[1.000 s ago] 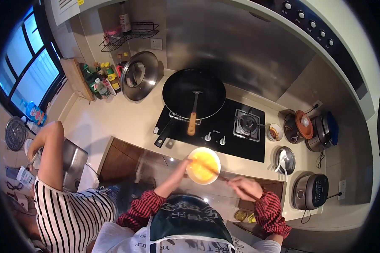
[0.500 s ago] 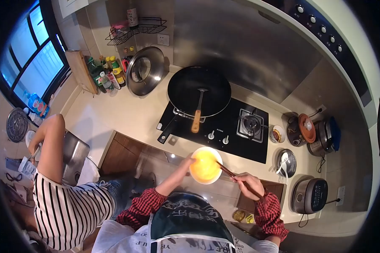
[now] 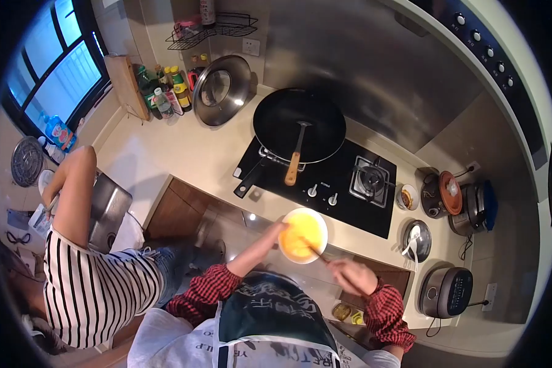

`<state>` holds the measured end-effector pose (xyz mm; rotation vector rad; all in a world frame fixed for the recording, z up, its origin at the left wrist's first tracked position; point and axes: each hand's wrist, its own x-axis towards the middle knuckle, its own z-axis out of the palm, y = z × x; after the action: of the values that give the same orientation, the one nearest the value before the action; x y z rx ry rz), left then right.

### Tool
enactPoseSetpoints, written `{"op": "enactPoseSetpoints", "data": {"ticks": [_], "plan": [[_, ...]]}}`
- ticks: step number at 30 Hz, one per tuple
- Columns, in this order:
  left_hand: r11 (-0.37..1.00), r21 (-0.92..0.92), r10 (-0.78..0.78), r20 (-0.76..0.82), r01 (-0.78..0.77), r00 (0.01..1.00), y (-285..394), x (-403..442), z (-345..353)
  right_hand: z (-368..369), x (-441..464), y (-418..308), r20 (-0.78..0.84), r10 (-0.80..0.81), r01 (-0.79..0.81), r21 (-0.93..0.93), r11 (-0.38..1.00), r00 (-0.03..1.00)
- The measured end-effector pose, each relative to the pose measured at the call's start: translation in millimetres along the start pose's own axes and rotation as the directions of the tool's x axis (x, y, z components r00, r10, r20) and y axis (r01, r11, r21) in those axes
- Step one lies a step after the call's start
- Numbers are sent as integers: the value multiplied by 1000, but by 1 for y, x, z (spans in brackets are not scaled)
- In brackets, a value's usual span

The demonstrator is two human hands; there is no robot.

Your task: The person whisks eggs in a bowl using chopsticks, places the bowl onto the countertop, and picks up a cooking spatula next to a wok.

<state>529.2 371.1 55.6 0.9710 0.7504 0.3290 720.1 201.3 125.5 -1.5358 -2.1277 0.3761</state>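
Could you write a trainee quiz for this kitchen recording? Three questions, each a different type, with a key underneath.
1. What does the left hand hold?
2. True or false: a lid covers the wok.
3. Fill in: the right hand dips ____ into yellow liquid.

Key:
1. A white bowl.
2. False: the wok stands uncovered on the stove, and the lid leans to its left.
3. Chopsticks, somewhat blurred.

I lose the blurred tips of the thin brown chopsticks (image 3: 318, 254) in the yellow liquid (image 3: 306, 230); the round white bowl (image 3: 324, 240) hides most fingers of the left hand (image 3: 268, 240).
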Motion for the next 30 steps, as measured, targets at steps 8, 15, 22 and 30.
{"op": "enactPoseSetpoints", "data": {"ticks": [8,15,22,30], "plan": [[1000,-5,12,102,-11,995,14,6,1,-10,4,3,-81,-19,21,25,999,997],[999,-46,1,97,3,995,26,-2,1,-12,5,-3,-58,-16,14,-39,999,998],[992,-122,-31,39,35,999,31,-5,0,-19,25,-10,-64,-61,66,81,995,996],[995,-94,-33,-27,30,999,34,-4,-7,-12,30,14,-102,-13,23,104,994,995]]}}
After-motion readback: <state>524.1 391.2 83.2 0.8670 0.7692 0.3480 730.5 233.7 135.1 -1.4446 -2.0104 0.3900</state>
